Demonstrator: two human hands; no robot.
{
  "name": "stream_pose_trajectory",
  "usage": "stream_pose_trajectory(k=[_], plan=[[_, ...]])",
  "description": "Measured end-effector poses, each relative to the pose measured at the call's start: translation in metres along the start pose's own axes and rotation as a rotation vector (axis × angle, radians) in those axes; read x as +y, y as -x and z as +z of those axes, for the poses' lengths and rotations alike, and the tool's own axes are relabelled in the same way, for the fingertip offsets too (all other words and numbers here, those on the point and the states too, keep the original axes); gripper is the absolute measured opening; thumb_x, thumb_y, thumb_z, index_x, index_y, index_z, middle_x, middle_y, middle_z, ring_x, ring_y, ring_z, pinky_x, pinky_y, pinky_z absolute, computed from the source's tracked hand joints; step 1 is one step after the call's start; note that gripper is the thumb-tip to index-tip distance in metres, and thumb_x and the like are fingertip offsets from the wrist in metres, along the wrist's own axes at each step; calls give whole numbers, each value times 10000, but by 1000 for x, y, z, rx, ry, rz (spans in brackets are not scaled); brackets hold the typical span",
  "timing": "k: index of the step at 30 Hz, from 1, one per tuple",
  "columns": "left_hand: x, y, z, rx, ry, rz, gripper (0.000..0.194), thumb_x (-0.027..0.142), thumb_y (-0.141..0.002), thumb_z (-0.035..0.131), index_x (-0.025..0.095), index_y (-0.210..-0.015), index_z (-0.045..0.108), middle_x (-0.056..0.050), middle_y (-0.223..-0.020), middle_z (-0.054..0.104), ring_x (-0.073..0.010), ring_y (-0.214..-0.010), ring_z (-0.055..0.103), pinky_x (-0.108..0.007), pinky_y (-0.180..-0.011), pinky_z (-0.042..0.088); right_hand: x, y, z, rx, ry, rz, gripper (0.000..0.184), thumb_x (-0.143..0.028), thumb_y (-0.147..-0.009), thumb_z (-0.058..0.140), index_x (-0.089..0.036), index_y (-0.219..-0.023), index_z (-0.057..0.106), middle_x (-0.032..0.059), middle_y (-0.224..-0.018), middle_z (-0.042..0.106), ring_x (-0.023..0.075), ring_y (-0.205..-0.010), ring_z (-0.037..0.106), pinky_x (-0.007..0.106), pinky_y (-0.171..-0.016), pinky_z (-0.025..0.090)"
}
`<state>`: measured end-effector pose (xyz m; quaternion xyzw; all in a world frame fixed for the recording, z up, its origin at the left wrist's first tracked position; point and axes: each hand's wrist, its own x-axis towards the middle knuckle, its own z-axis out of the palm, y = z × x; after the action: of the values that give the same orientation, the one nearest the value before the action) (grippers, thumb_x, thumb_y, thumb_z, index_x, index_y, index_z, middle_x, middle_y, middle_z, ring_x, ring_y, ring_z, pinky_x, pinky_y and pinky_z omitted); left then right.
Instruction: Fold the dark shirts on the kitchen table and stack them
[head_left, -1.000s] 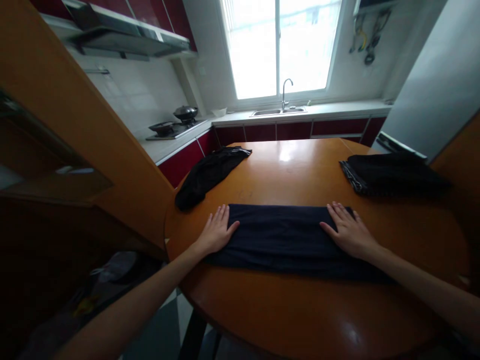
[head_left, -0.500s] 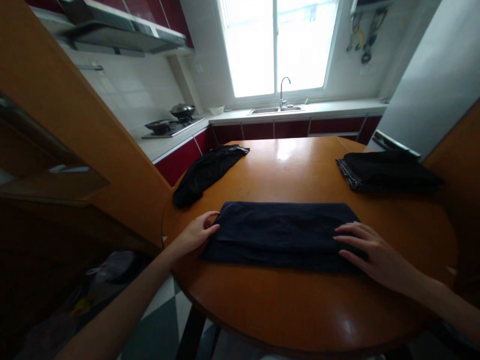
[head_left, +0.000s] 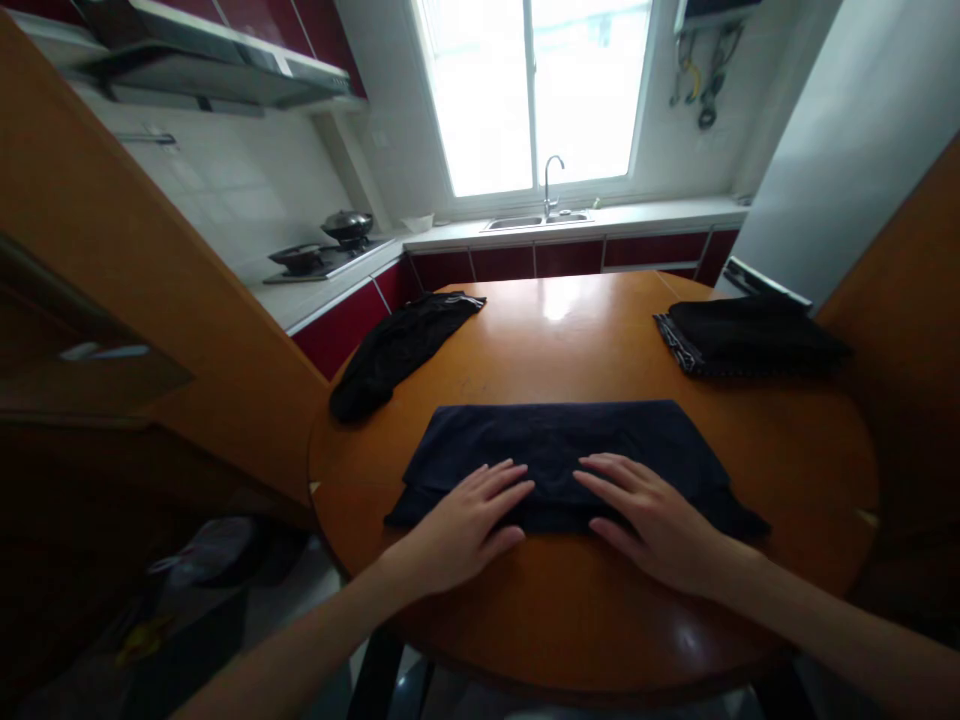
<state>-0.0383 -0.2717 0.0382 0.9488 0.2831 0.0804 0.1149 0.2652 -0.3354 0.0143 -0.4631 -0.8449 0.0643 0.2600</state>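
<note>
A dark navy folded garment (head_left: pixel 562 440) lies across the near part of a round wooden table (head_left: pixel 600 340). My left hand (head_left: pixel 465 525) rests flat on its near middle, fingers spread and open. Beside it, my right hand (head_left: pixel 649 520) also lies flat and open on the cloth's near edge. The two hands sit close together, fingertips pointing toward the garment's centre.
A crumpled black garment (head_left: pixel 397 345) hangs over the table's far left edge. A folded black garment (head_left: pixel 750 335) sits at the far right. Beyond are a counter with a sink (head_left: pixel 536 220), a stove (head_left: pixel 322 255), and a wooden cabinet (head_left: pixel 150 280) at left.
Both hands moved from the garment's outer ends inward to its near middle. The garment's near edge now looks looser and wider, and the camera view shifted slightly.
</note>
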Motion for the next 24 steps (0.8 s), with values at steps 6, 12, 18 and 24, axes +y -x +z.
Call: stream_pose_trajectory(k=[6,12,18,24], plan=[[21,34,18,-130,-71,29,728,337,-972,587,310,-1598,219,-40,-1657,219,-292,-1534,161,-564,-1232,186,-23,21,23,-182,55,-80,758,-323,-906,637,-210,-1579,307,131,-1627,286,319,-1495,278,551,-1205,287],[30,14,14,-35,-37,53,653,363,-1041,446,244,-1613,153,-70,-1649,242,-231,-1535,166,-483,-1252,184,-36,18,23,-67,57,5,626,-306,-977,522,-197,-1565,339,124,-1590,369,282,-1477,328,519,-1194,331],[46,-13,38,-56,-78,6,906,562,-970,526,130,-1616,60,-165,-1661,100,-294,-1541,56,-505,-1247,129,-30,-1,42,-53,140,35,772,-406,-957,553,-158,-1603,212,159,-1636,230,310,-1522,188,568,-1215,236],[19,3,15,79,21,-111,476,368,-1032,434,246,-1492,441,-75,-1540,465,-214,-1410,444,-386,-1170,366,-22,21,39,-72,129,74,619,-388,-987,504,-174,-1551,364,129,-1618,316,281,-1501,274,516,-1217,269]])
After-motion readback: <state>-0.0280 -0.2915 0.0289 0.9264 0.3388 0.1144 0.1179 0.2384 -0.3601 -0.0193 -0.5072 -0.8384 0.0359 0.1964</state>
